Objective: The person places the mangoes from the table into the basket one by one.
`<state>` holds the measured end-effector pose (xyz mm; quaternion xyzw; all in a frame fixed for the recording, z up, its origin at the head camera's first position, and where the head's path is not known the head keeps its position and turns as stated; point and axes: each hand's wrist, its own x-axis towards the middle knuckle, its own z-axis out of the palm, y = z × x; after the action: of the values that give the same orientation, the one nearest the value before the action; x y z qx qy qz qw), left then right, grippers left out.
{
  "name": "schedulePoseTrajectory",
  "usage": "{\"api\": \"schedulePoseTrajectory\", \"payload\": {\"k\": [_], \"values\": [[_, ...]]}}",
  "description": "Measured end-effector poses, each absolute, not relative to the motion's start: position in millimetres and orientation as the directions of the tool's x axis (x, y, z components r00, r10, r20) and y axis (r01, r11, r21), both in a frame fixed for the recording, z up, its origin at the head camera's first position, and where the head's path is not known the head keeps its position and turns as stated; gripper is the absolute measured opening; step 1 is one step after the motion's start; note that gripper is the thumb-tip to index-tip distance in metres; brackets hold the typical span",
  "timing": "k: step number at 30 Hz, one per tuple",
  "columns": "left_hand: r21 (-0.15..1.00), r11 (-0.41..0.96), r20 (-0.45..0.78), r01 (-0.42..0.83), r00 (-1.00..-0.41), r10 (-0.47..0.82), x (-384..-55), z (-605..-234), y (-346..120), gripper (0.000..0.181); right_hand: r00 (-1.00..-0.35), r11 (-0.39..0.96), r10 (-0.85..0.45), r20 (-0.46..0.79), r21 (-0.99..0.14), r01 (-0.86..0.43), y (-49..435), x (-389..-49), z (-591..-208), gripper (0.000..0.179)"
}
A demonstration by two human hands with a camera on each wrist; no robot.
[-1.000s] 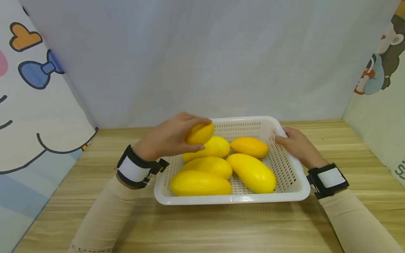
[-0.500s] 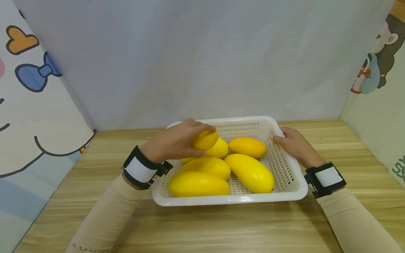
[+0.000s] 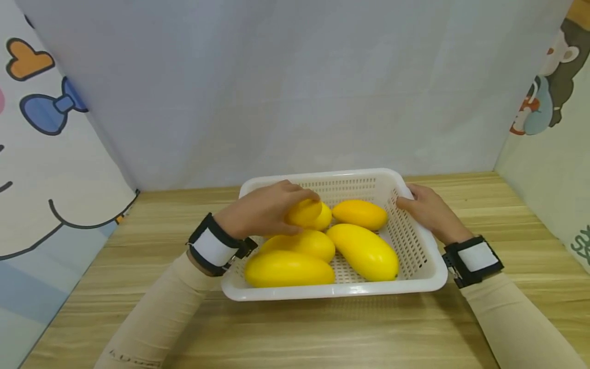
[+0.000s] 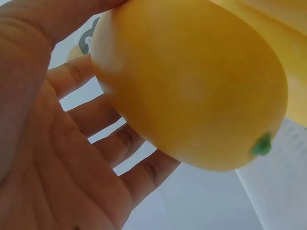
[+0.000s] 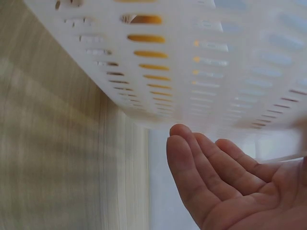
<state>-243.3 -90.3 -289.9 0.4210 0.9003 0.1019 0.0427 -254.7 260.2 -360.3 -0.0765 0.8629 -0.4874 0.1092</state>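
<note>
My left hand [image 3: 262,210] grips a deep-yellow mango [image 3: 304,211] above the left back part of a white perforated plastic basket [image 3: 336,292]. In the left wrist view the thumb and spread fingers bend round this mango [image 4: 192,86], and a green stem tip shows at its end. Partly hidden behind it lies a lighter yellow mango [image 3: 325,218]. Several more lie in the basket, among them a front-left mango [image 3: 288,269], a middle mango [image 3: 313,244], a right mango [image 3: 366,252] and an orange-yellow mango [image 3: 359,214] at the back. My right hand [image 3: 428,212] holds the basket's right rim, thumb over the edge, fingers [image 5: 225,167] outside.
The basket stands on a wood-grain table [image 3: 322,333]. A pale cloth backdrop [image 3: 299,92] rises behind the table. Printed cartoon panels flank it: a left panel [image 3: 41,169] and a right panel [image 3: 548,169].
My left hand has moved right and downward with the mango, now lower over the basket. My right hand keeps its hold on the rim. The whole view has shifted slightly.
</note>
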Motion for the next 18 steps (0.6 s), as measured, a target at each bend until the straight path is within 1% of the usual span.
{"api": "schedulePoseTrajectory", "payload": {"k": [18], "values": [[0.219, 0.677, -0.111, 0.703, -0.671, 0.733, -245.2, -296.8, -85.2, 0.061, -0.964, 0.502, -0.238, -0.116, -0.865, -0.020, 261.2, -254.1, -360.0, 0.046]]}}
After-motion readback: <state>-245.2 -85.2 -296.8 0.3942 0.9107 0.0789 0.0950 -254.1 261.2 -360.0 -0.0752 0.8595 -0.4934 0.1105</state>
